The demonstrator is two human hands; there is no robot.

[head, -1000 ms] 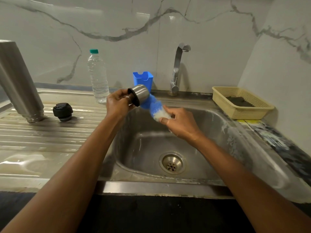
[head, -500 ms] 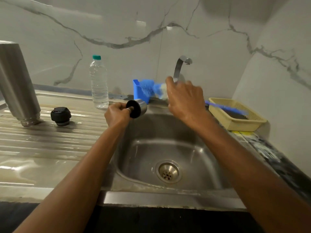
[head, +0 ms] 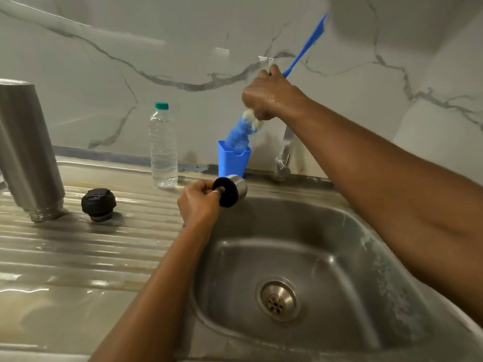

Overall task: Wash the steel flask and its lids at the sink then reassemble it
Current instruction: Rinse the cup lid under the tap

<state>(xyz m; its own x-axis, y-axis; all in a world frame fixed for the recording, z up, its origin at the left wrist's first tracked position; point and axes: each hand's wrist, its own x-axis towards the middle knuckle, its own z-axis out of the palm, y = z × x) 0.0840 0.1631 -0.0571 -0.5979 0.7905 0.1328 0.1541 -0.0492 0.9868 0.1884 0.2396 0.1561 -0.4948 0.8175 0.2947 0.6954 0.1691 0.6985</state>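
Head view: I see the left hand fingers gripping the steel cap, black face toward me, held sideways over the sink's back-left corner. Right hand is clenched round the blue brush just above the bristles, bristle end dipping into the blue holder (handle tilted up-right, blurred). Flask stands mouth-down on the ribbed tabletop far left, black stopper near it, not touching. Water bottle is upright behind.
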